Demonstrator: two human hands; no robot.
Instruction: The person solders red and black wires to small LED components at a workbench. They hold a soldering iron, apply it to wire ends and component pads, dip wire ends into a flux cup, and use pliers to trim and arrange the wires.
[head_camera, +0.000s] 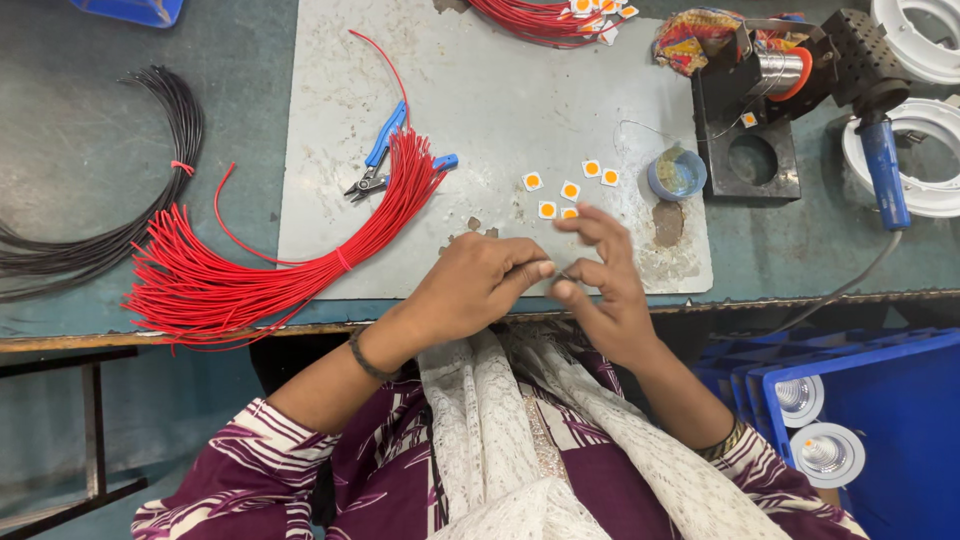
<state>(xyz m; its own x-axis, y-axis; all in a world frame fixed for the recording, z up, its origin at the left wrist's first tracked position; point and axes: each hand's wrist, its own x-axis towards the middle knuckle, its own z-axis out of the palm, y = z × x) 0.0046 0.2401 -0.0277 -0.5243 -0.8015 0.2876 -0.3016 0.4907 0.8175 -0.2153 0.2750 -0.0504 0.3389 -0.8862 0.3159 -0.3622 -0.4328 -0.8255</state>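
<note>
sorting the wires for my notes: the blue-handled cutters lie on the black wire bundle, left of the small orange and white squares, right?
Not quite. In the head view the blue-handled cutters lie against the red wire bundle, not the black one. They are indeed left of the small orange and white squares.

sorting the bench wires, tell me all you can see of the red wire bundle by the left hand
The red wire bundle is a thick sheaf of thin, plastic-looking red wires, cinched by a tie near the middle. It lies slack and curved, half on the grey mat, fanning out left onto the green bench. Its upper end lies against blue-handled cutters. One loose strand arcs upward. The left hand is close but apart.
</note>
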